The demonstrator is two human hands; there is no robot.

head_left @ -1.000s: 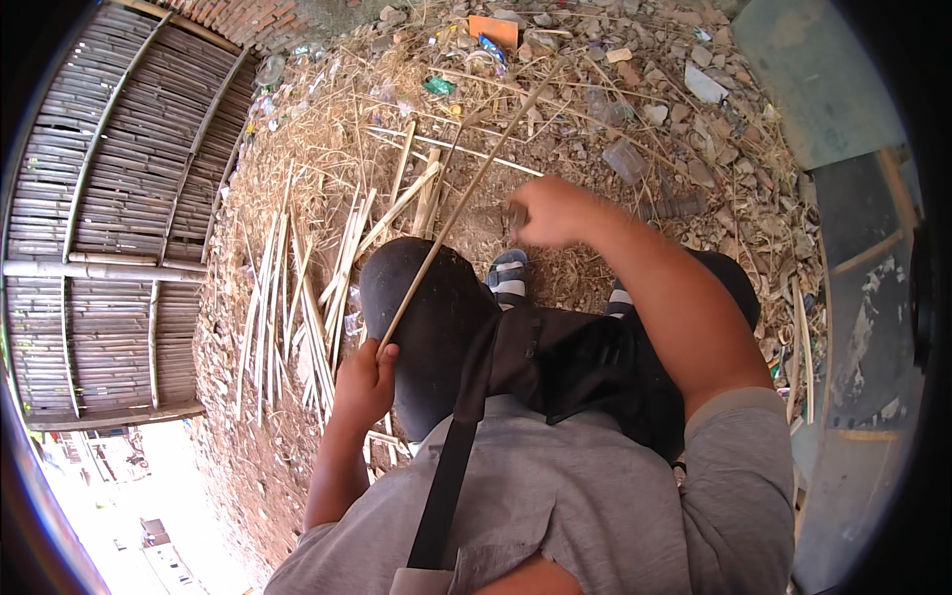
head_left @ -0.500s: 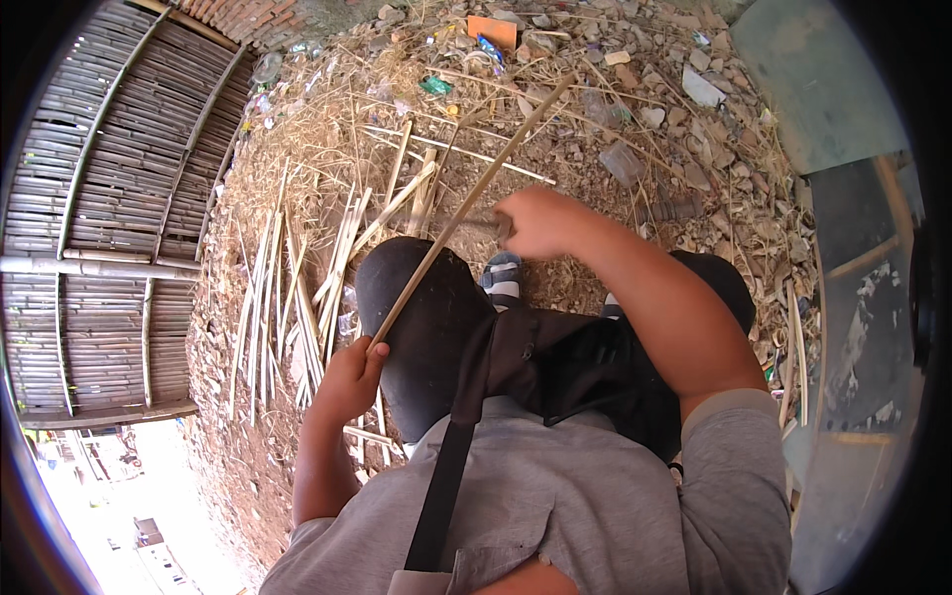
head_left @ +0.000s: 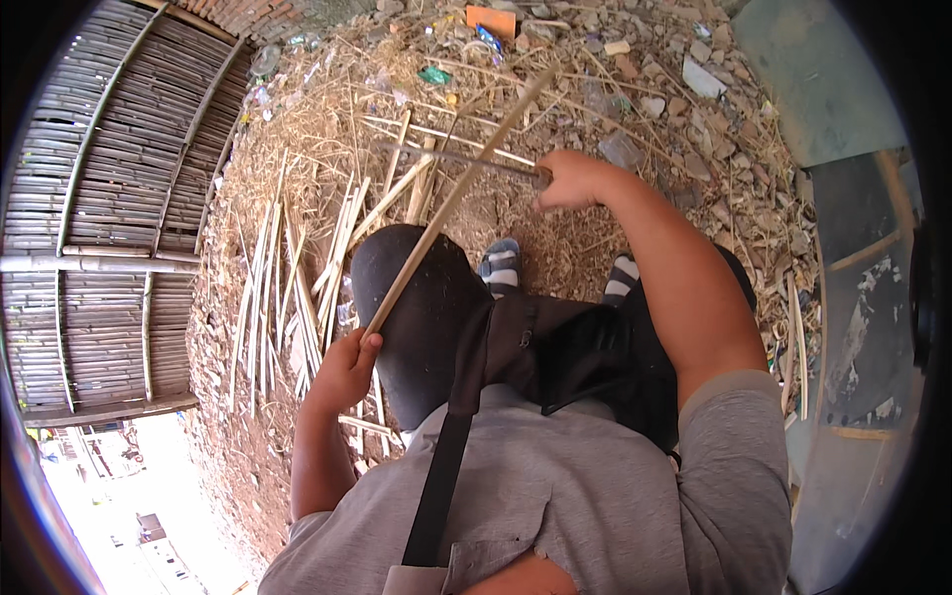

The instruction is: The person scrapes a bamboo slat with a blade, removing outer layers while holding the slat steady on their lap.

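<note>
My left hand (head_left: 344, 369) is closed round the near end of a long bamboo strip (head_left: 423, 244), which slants up and away to the right over my left knee. My right hand (head_left: 575, 181) grips the short handle of a knife (head_left: 496, 166). Its long thin blade points left and crosses the bamboo strip beyond my knee; I cannot tell whether they touch. Split bamboo strips (head_left: 262, 307) lie in a loose pile on the ground left of my legs. More pieces (head_left: 420, 190) lie just past my left knee.
A bamboo slat panel (head_left: 109, 198) stands along the left. Rubble and broken bricks (head_left: 684, 129) cover the far right ground, with a clear plastic container (head_left: 621, 151) and an orange block (head_left: 491, 22) among it. Grey-green boards (head_left: 823, 84) rise on the right.
My right hand has moved outward and a little right with the knife, and the blade now shows more sharply. The bamboo strip's far end has shifted slightly left.
</note>
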